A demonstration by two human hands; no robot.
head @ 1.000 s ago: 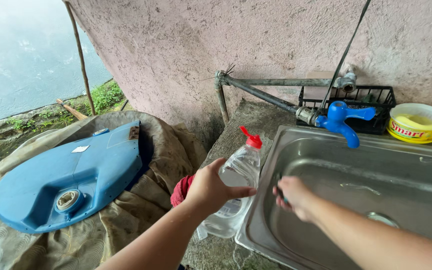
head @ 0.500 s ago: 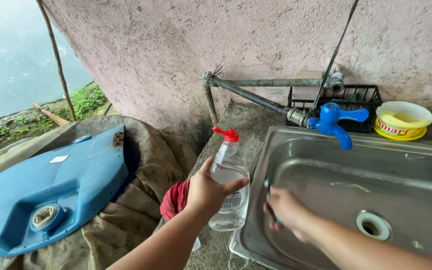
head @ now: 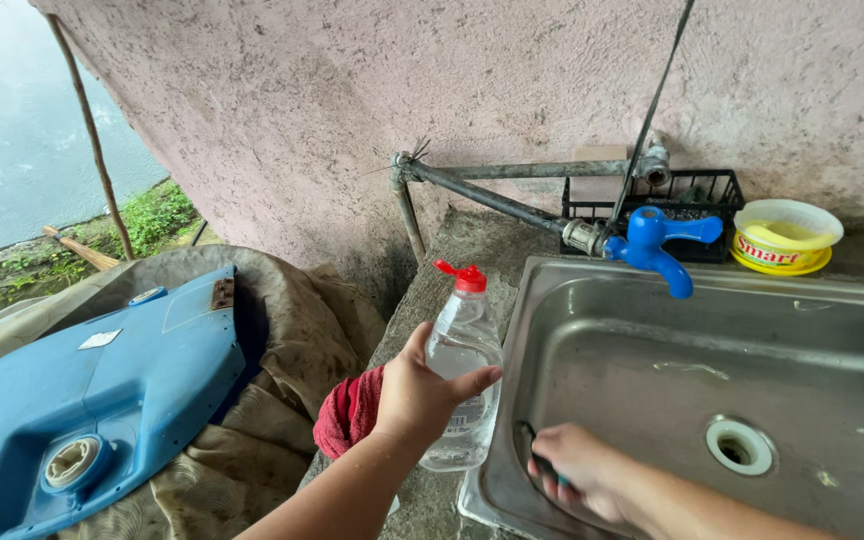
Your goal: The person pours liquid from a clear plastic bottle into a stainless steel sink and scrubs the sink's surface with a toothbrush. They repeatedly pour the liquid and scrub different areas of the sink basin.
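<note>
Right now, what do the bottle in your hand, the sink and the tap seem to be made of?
The bottle held by the left hand looks like clear, thin plastic: you see through it, and its cap is red. The sink appears to be brushed stainless steel, grey and dully reflective. The tap looks like glossy blue moulded plastic, fed by a dull, worn metal pipe.

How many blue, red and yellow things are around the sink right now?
Blue: 2, the blue plastic tap and the big blue plastic tank.
Red: 2, the red cap on the clear plastic bottle in the left hand, and the red cloth.
Yellow: 1, the round yellow tub.
Total: 5
</note>
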